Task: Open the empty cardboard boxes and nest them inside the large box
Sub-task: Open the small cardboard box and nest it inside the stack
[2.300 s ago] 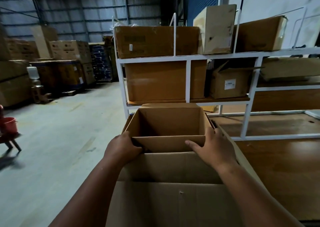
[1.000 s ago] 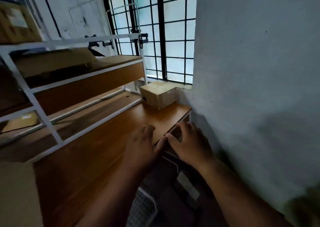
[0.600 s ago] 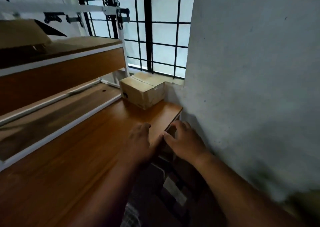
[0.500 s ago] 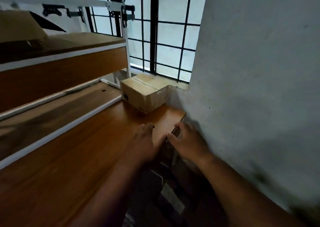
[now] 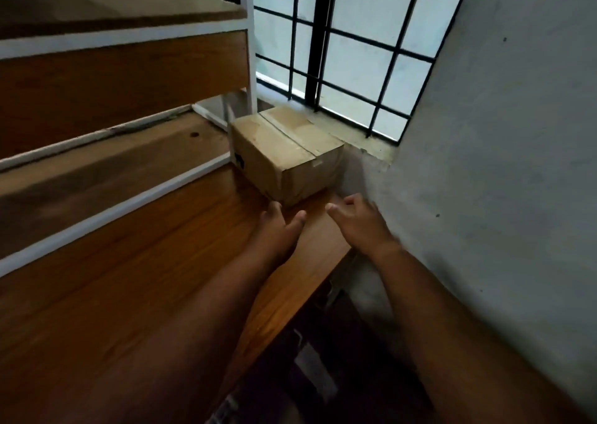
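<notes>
A small closed cardboard box (image 5: 284, 152), taped across its top, sits on the far corner of the wooden table (image 5: 129, 294) under the barred window. My left hand (image 5: 279, 230) hovers just in front of the box with fingers apart, holding nothing. My right hand (image 5: 360, 223) is beside it to the right, near the wall, also empty with fingers spread. Neither hand touches the box. The large box is out of view.
A white metal shelf frame (image 5: 122, 194) with wooden boards runs along the left. A grey wall (image 5: 484, 133) closes the right side. Dark objects (image 5: 316, 359) lie in the gap below the table's right edge. The barred window (image 5: 339, 52) is behind the box.
I turned from the large open box toward the window corner. Both hands have moved forward from the table's edge toward the small box and spread apart.
</notes>
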Demonstrator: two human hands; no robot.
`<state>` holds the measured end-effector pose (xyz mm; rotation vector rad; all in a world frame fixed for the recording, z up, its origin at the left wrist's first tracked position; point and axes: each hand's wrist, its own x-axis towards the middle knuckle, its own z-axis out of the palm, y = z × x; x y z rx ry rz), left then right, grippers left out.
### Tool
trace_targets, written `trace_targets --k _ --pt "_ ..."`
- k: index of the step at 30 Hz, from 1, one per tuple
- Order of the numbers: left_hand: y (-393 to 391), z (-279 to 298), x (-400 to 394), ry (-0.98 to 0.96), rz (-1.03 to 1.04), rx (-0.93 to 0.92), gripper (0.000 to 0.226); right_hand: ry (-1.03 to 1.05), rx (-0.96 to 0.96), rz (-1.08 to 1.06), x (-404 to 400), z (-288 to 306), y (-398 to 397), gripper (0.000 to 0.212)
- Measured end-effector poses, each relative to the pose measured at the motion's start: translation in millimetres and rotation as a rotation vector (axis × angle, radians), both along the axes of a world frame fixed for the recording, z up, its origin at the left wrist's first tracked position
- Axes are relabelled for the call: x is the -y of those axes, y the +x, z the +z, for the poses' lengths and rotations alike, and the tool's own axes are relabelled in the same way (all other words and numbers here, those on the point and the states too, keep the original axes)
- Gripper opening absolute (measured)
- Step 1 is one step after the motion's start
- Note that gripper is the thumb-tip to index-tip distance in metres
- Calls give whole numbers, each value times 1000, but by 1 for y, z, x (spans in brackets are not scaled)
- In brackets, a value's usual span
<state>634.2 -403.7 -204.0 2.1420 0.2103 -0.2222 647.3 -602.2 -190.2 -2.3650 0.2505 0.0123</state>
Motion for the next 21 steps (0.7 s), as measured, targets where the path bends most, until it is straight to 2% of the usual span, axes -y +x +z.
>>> trace_targets --k 4,10,13,15,21 --pt "66 -8 13 -71 207 -76 91 162 -28 70 12 -19 93 76" --pt "161 -5 35 -43 434 -185 86 248 -28 55 24 -40 221 93" --pt "200 -8 42 -100 553 -220 87 361 -9 -43 30 -49 272 100" --pt "212 -10 44 -136 583 -216 90 462 67 -124 36 -58 296 98" --pt "227 -39 36 -263 558 -134 82 519 14 -79 35 -82 315 93"
